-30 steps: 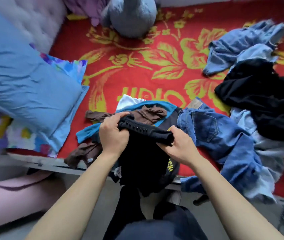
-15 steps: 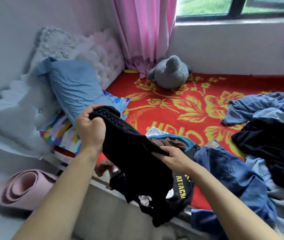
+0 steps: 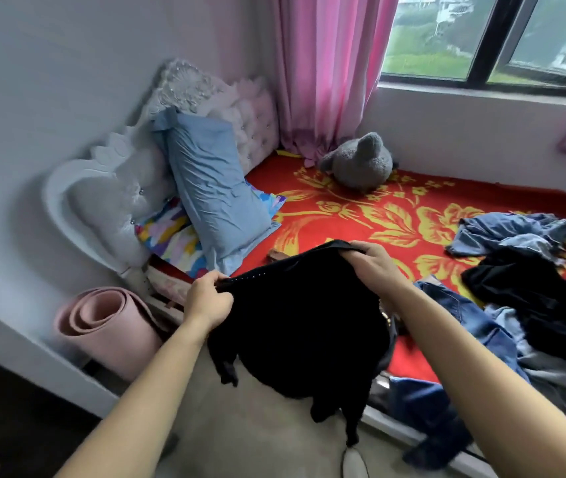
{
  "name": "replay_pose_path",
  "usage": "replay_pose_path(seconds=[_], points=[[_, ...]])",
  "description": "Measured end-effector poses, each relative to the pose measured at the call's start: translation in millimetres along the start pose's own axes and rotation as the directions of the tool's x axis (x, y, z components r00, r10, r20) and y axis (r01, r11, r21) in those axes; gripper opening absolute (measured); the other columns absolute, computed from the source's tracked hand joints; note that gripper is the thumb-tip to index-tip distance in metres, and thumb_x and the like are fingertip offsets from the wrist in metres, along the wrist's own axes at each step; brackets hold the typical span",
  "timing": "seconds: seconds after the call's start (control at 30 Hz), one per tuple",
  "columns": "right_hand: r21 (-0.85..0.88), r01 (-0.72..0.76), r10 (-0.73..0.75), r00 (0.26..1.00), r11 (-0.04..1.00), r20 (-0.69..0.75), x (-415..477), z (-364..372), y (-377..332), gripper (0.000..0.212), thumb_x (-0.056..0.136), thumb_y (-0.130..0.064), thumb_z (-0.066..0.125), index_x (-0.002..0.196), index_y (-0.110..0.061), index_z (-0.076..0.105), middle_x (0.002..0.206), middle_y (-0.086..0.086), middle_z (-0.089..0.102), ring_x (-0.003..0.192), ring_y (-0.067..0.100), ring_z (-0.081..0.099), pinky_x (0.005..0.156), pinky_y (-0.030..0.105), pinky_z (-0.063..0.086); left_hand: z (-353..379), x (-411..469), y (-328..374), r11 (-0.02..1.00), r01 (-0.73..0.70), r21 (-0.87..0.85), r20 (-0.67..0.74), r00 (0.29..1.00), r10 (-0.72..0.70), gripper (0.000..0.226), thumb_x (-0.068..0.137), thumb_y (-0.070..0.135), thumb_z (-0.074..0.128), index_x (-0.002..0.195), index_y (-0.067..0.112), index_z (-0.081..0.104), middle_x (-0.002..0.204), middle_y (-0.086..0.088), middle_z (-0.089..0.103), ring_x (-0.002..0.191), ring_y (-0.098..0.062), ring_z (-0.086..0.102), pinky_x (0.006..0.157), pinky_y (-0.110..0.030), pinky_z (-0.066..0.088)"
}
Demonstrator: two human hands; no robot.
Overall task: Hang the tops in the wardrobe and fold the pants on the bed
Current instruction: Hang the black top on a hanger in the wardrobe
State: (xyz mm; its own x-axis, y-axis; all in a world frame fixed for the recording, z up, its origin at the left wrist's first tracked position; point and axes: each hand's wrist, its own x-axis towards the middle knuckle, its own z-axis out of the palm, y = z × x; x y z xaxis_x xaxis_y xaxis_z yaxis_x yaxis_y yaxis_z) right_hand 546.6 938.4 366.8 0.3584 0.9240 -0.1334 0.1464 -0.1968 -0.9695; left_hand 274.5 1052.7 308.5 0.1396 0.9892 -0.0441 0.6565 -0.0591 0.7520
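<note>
A black garment (image 3: 302, 319) hangs spread in the air in front of the bed's near edge. My left hand (image 3: 207, 298) grips one end of its top edge and my right hand (image 3: 376, 267) grips the other end, a little higher and further in. Its lower part dangles over the floor and hides the clothes that lie behind it. Blue jeans (image 3: 461, 315) lie on the red and yellow bedspread (image 3: 361, 215) to the right, with a black heap (image 3: 533, 298) and light blue denim (image 3: 512, 229) beyond them.
A blue pillow (image 3: 212, 188) leans on the white tufted headboard (image 3: 119, 198) at the left. A grey plush toy (image 3: 361, 163) sits by the pink curtain (image 3: 326, 70). A rolled pink mat (image 3: 109, 329) stands on the floor beside the bed.
My hands have lifted the black garment off the pile and drawn apart, stretching its top edge between them. My view has risen toward the headboard and window.
</note>
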Motion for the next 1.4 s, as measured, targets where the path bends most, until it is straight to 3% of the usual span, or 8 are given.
replay_pose_path(seconds=[0.2,0.3,0.43,0.6,0.8,0.93,1.13,1.4], points=[[0.104,-0.284,0.269,0.953,0.953,0.141,-38.3,49.8,-38.6,0.024,0.09,-0.021,0.06,0.075,-0.01,0.075,0.067,0.007,0.069,0.051,0.018,0.066,0.044,0.024,0.049,-18.9,-54.7,-29.1,0.998,-0.047,-0.052,-0.147,0.988,0.039,0.029,0.079,0.015,0.07,0.105,0.017,0.06,0.099,-0.003,0.061,0.098,-0.023,0.058,0.087,-0.031,0.047],[0.065,-0.311,0.287,0.927,0.948,0.239,-54.1,75.8,-51.7,0.027,0.093,-0.018,0.06,0.072,-0.009,0.074,0.064,0.007,0.069,0.048,0.017,0.065,0.041,0.022,0.047,-24.0,-85.2,-17.2,0.926,-0.073,-0.371,0.111,0.986,0.123,0.016,0.084,0.034,0.062,0.1,0.035,0.064,0.1,0.008,0.067,0.098,-0.01,0.063,0.078,-0.01,0.045],[0.008,-0.256,0.237,0.905,0.967,0.353,-71.1,89.2,-66.3,0.021,0.095,-0.015,0.057,0.092,-0.003,0.074,0.079,0.011,0.075,0.061,0.019,0.071,0.048,0.023,0.052,-28.8,-116.8,-6.9,0.871,0.014,-0.491,0.369,0.909,0.193,0.026,0.083,0.053,0.064,0.102,0.036,0.071,0.096,0.013,0.072,0.091,-0.005,0.066,0.079,-0.021,0.051],[-0.135,-0.138,0.185,0.877,0.981,0.444,-82.6,72.8,-67.2,0.024,0.095,-0.016,0.057,0.087,-0.013,0.079,0.08,0.011,0.072,0.059,0.017,0.066,0.051,0.023,0.051,-48.4,-135.6,-1.2,0.976,-0.083,-0.203,0.015,0.996,0.088,0.007,0.086,0.02,0.07,0.089,0.018,0.075,0.081,0.0,0.073,0.075,-0.01,0.062,0.072,-0.03,0.047],[-0.399,0.201,-0.01,0.901,0.894,0.433,-77.5,70.4,-42.7,0.013,0.085,-0.021,0.062,0.086,-0.013,0.072,0.068,-0.004,0.065,0.061,0.011,0.059,0.063,0.029,0.043,-111.2,-178.2,6.5,0.998,0.017,-0.066,-0.217,0.976,-0.031,0.024,0.081,0.009,0.068,0.095,0.027,0.076,0.088,0.018,0.07,0.082,0.003,0.063,0.065,-0.004,0.041],[-0.425,0.416,-0.115,0.81,0.804,0.574,-79.4,109.9,-26.9,0.011,0.082,-0.021,0.062,0.074,-0.027,0.066,0.064,-0.012,0.065,0.061,-0.001,0.058,0.054,0.017,0.041,-139.7,-226.9,9.6,0.995,0.09,0.044,-0.443,0.895,-0.061,0.029,0.079,0.011,0.064,0.099,0.031,0.069,0.091,0.02,0.065,0.082,0.0,0.057,0.072,-0.012,0.042],[-0.303,0.611,-0.272,0.669,0.731,0.692,-120.6,197.2,-36.2,0.029,0.092,-0.033,0.041,0.092,-0.017,0.066,0.096,0.004,0.069,0.096,0.026,0.061,0.082,0.039,0.047,-185.5,-292.8,-22.4,0.988,0.134,0.08,-0.612,0.789,-0.058,0.029,0.084,0.012,0.066,0.102,0.034,0.061,0.09,0.027,0.062,0.087,0.016,0.056,0.067,-0.002,0.04],[-0.042,0.72,-0.523,0.541,0.692,0.659,-195.1,297.2,-108.4,0.022,0.086,-0.036,0.045,0.09,-0.018,0.057,0.088,-0.001,0.063,0.088,0.02,0.059,0.077,0.037,0.046,-272.3,-338.6,-108.8,0.945,0.323,0.05,-0.796,0.584,-0.158,0.01,0.087,0.031,0.065,0.095,0.032,0.06,0.087,0.014,0.059,0.081,-0.012,0.057,0.061,-0.023,0.038]])
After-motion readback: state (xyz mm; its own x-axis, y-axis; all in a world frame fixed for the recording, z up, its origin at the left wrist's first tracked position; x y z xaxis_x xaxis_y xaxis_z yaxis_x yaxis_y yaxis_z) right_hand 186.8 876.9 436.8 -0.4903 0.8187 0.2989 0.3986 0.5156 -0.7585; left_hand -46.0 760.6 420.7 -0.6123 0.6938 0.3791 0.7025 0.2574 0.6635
